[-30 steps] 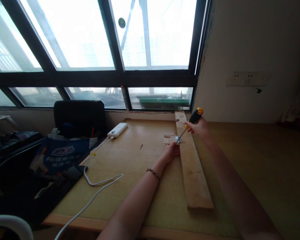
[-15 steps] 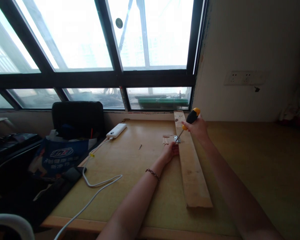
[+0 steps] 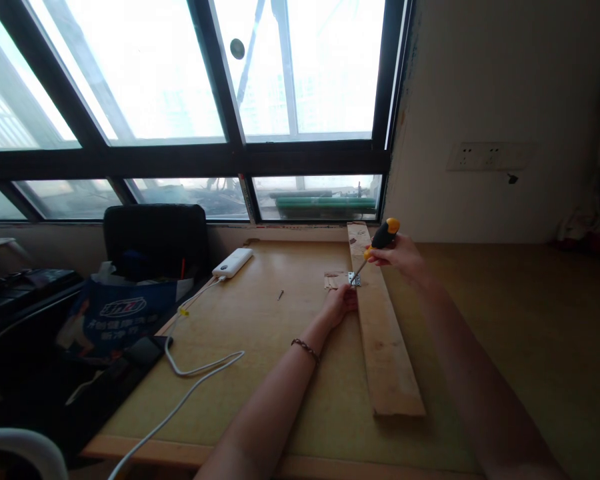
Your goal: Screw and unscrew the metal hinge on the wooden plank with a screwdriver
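Note:
A screwdriver point(image 3: 383, 235) with a black and yellow handle is gripped in my right hand point(image 3: 399, 255). Its shaft slants down to the left, and the tip meets a small metal hinge point(image 3: 355, 279). That hinge spans the left edge of a long wooden plank point(image 3: 387, 347) and a short piece of wood point(image 3: 333, 279). My left hand point(image 3: 340, 304), a braided bracelet at its wrist, rests against the plank's left edge just below the hinge. Its fingers are curled together close to the screwdriver tip; what they pinch is hidden.
A loose screw point(image 3: 281, 295) lies on the wooden table point(image 3: 260, 373). Farther left is a white power bank point(image 3: 233, 263) with a white cable point(image 3: 200, 370) trailing off the front edge. A black chair point(image 3: 155, 233) holding a blue bag point(image 3: 125, 310) stands left; a window is behind.
My right hand has shifted its hold slightly on the screwdriver, its wrist a little farther right. My left hand, the plank and the hinge stay put.

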`<state>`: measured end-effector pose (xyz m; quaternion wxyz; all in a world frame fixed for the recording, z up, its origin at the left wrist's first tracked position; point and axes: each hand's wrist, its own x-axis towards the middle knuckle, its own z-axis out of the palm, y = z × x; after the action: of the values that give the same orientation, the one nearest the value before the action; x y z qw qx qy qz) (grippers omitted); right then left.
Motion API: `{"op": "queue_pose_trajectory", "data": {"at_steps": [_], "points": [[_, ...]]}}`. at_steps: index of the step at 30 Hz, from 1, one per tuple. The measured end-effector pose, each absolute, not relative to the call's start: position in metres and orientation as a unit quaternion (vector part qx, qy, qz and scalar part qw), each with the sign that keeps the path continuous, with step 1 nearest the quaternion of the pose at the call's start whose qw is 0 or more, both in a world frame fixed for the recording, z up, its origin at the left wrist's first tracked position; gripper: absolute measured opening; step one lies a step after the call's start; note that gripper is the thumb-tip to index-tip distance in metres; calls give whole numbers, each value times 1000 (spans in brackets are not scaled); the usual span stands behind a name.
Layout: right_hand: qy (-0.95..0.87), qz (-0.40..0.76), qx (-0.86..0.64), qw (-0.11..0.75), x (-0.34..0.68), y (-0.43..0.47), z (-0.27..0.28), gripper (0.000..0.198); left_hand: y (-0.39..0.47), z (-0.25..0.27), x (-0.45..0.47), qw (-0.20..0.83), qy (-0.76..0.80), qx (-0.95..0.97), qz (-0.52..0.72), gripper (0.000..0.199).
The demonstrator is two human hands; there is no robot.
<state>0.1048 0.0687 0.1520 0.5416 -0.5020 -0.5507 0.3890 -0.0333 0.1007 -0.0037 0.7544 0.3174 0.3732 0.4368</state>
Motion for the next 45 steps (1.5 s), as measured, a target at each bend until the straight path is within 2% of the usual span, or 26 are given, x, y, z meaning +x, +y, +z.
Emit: {"op": "queue_pose_trajectory", "data": {"at_steps": [3,7,9,13,16,18,22,32,35,39,42,45], "points": [[-563,307,-543,542,103,72,148,30,102,-7,-33,746,365,332,448,19],[-567,121,-629,518,102,74,145,39,103,-7,-33,748,365,327,448,19],[-561,92,-641,516,102,74,144,44,103,-6,-33,748,367,321,449,19],[-548,226,-598,540,103,72,147,51,101,-4,-33,750,372,318,445,20],[-536,348,-538,550,105,70,150,46,100,-3,-33,749,372,322,445,21],[-521,382,-516,562,105,68,153,40,99,-3,-33,747,373,323,446,20],[-498,382,-519,580,104,69,154,34,99,-4,-32,743,371,330,449,20],[-504,305,-541,600,107,80,143,41,104,-9,-33,749,362,329,447,17],[-512,252,-561,600,108,79,143,46,104,-8,-33,750,359,325,450,16],[-524,85,-616,582,112,75,145,47,104,-9,-33,747,360,326,453,16],[-522,-36,-666,532,120,74,146,44,103,-10,-33,744,360,328,458,15],[-520,-69,-727,443,134,81,141,46,103,-10,-33,745,356,324,461,13]]}}
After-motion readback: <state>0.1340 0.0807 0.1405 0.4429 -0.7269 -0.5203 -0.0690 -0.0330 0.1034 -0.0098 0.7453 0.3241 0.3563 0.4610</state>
